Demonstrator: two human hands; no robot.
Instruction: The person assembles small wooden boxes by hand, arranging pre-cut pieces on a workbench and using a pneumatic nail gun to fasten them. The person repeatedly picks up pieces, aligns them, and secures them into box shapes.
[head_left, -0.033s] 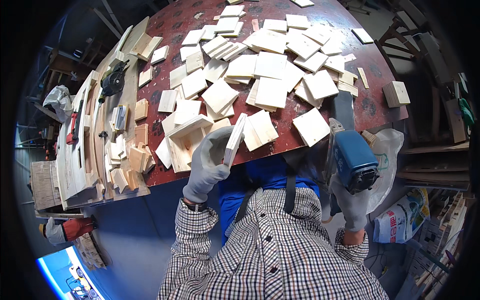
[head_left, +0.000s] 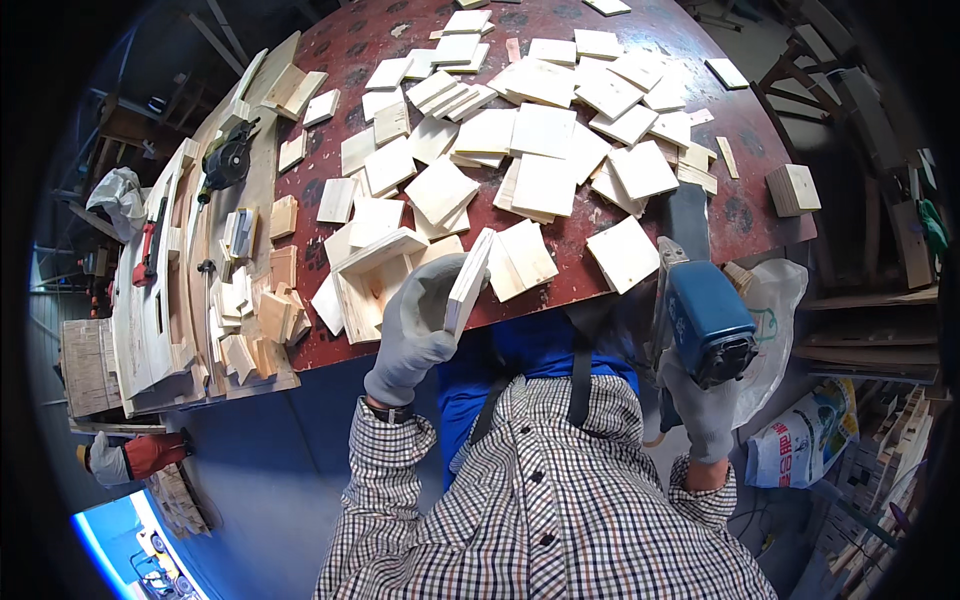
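Note:
My left hand (head_left: 415, 320), in a grey work glove, is closed on a square wooden board (head_left: 468, 282), held on edge at the table's front. Just behind that hand is a small open wooden box (head_left: 362, 300) of pale boards. My right hand (head_left: 703, 415), also gloved, grips a blue power tool (head_left: 708, 315) that looks like a belt sander, with a black end. The tool's body hides some of its fingers. Nearest the tool on the table is a loose square board (head_left: 622, 254); two joined boards (head_left: 522, 260) lie between the hands.
Many square boards (head_left: 542, 130) cover the dark red table (head_left: 745, 215). To the left, small blocks (head_left: 280, 315) and a dark green power tool (head_left: 228, 160) rest on long panels. A board stack (head_left: 793, 190) stands at the right edge; a clear plastic bag (head_left: 775, 310) hangs below.

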